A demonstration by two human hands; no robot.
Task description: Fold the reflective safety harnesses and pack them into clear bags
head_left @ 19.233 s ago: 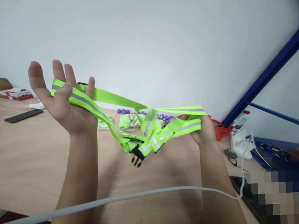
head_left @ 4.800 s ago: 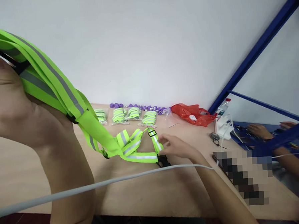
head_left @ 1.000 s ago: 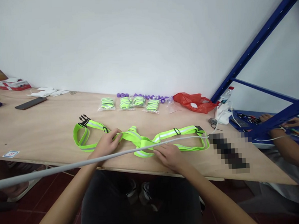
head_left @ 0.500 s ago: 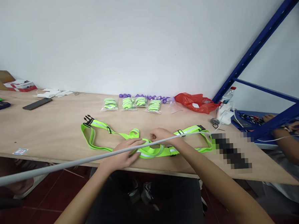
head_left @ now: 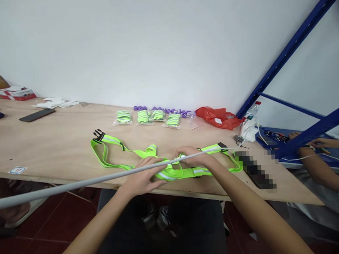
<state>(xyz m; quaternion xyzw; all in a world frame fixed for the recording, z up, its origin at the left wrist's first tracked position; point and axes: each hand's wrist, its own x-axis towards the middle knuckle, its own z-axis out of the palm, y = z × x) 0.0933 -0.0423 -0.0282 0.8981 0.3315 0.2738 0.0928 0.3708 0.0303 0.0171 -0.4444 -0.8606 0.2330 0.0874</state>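
A neon-yellow reflective strap harness (head_left: 168, 175) with silver stripes lies spread in loops on the wooden table. Its black buckle prongs (head_left: 98, 135) point up at the left end, and another black buckle part (head_left: 222, 145) is at the right end. My left hand (head_left: 144, 179) rests on the harness middle, fingers stretched out and thumb apart. Just right of it, my right hand (head_left: 190, 157) has curled fingers closed on a strap of the harness; the fingertips are partly hidden. A grey cable crosses in front of both hands.
Several clear bags of folded yellow straps (head_left: 173, 120) line the back, before small purple rolls (head_left: 184, 114). A red plastic bag (head_left: 218, 117), a bottle (head_left: 253, 110) and a blue rack post (head_left: 287, 52) stand right. A dark phone-like slab (head_left: 37, 115) lies left. A co-worker's arms (head_left: 321, 166) are at far right.
My right hand has moved slightly right and closed on a strap, lifting a loop a little. My left hand has shifted slightly, its thumb now spread wider. The view has turned slightly.
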